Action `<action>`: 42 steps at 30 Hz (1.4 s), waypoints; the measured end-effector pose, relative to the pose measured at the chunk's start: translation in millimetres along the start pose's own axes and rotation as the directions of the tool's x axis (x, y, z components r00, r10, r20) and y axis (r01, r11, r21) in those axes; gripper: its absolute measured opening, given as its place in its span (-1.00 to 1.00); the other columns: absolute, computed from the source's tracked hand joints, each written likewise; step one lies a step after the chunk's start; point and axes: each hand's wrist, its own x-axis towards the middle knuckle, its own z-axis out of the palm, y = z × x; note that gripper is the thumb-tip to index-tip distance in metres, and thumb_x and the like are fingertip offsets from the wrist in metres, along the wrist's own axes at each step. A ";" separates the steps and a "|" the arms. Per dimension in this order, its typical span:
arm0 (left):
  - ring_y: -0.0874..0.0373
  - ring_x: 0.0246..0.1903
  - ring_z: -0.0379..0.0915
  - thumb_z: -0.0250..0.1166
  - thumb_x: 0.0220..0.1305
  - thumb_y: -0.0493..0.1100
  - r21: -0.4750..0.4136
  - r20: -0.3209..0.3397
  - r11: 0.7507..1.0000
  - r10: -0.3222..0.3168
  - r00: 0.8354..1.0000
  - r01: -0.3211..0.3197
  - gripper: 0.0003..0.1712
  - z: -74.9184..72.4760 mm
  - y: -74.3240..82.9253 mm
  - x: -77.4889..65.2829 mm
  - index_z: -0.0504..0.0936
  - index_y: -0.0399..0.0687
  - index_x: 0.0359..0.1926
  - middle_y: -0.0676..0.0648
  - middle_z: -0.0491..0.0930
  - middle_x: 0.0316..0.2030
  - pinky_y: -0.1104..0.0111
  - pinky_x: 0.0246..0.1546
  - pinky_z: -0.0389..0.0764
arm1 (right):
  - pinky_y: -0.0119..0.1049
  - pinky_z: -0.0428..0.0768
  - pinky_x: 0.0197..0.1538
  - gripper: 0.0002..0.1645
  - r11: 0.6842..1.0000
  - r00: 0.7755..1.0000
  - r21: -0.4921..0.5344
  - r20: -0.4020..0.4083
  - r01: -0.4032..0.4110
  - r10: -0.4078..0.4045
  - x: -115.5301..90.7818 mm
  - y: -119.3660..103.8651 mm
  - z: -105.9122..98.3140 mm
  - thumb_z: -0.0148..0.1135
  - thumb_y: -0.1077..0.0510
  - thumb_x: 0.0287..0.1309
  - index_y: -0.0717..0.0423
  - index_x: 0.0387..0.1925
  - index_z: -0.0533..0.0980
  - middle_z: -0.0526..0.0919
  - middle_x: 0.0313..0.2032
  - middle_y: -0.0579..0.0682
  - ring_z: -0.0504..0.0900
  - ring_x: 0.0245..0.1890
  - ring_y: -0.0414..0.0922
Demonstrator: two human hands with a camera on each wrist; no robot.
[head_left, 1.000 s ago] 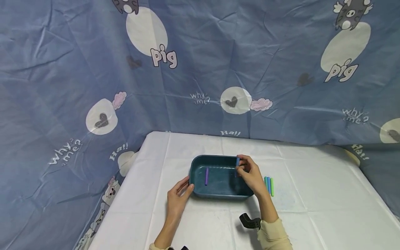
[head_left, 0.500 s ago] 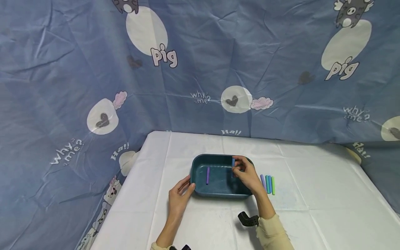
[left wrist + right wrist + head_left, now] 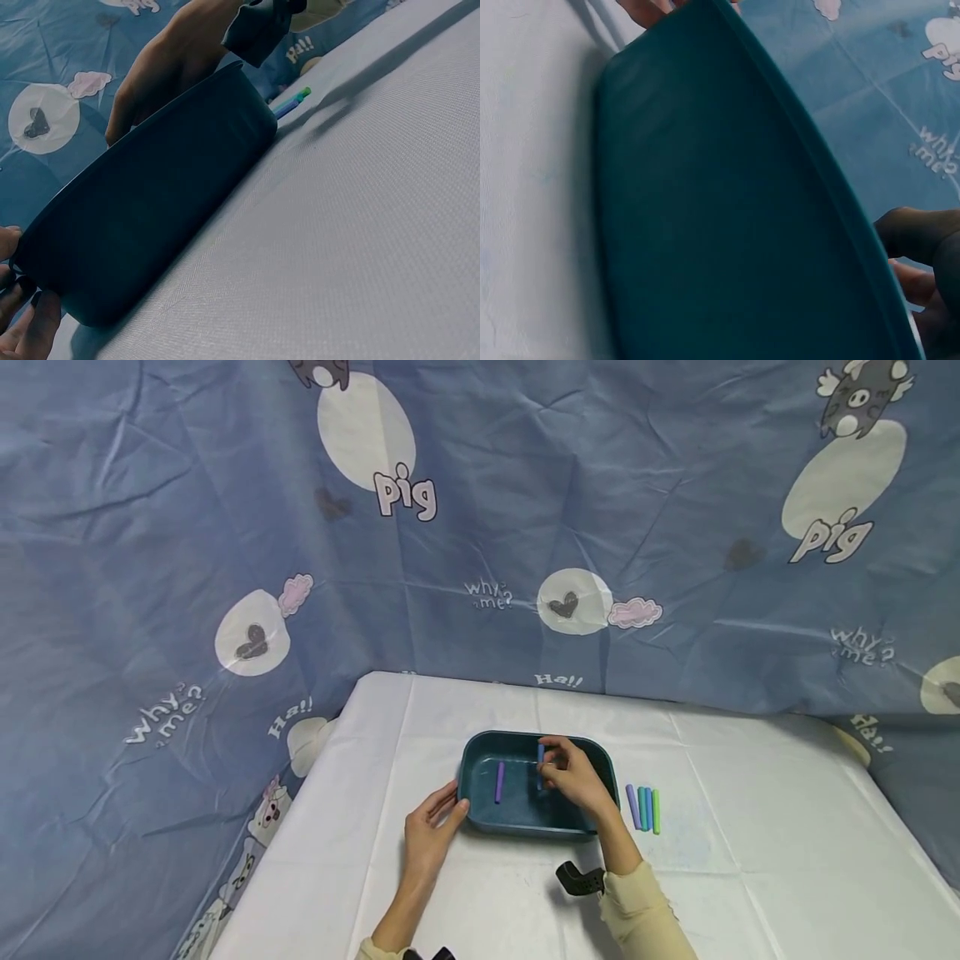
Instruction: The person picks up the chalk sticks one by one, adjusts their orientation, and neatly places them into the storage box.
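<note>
A dark teal rectangular tub (image 3: 525, 833) sits on the table in the head view. My left hand (image 3: 431, 831) grips its left front corner, and my left fingers (image 3: 41, 326) also show against the outer wall in the left wrist view. Over the tub, my right hand (image 3: 573, 777) pinches an upright blue chalk stick (image 3: 540, 756) between thumb and fingers. A purple chalk stick (image 3: 499, 782) lies inside the tub, left of the right hand. In the right wrist view the tub wall (image 3: 720, 210) hides the held chalk.
Right of the tub, a purple chalk stick (image 3: 633, 807), a teal one (image 3: 642, 809), a blue one (image 3: 648, 809) and a green one (image 3: 656, 812) lie side by side. White cloth covers the table (image 3: 787, 810). A patterned blue curtain (image 3: 465, 643) hangs behind.
My right hand has moved left across the tub with the blue chalk stick. The purple chalk stick outside, hidden behind the wrist at first, shows now. My left hand stays at the corner.
</note>
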 end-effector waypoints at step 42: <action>0.00 0.07 0.54 0.41 0.09 -0.12 0.017 -0.003 1.000 0.001 1.000 -0.001 -0.48 0.5 0.4 -2.0 0.57 -0.12 0.10 -0.16 0.61 0.05 0.62 -0.05 0.52 | -0.25 0.67 -0.48 -0.49 0.995 0.992 -0.099 0.118 -0.035 0.046 16.2 8.5 36.2 0.18 0.48 0.01 0.41 0.06 0.33 0.39 -0.45 0.01 0.49 -0.55 -0.20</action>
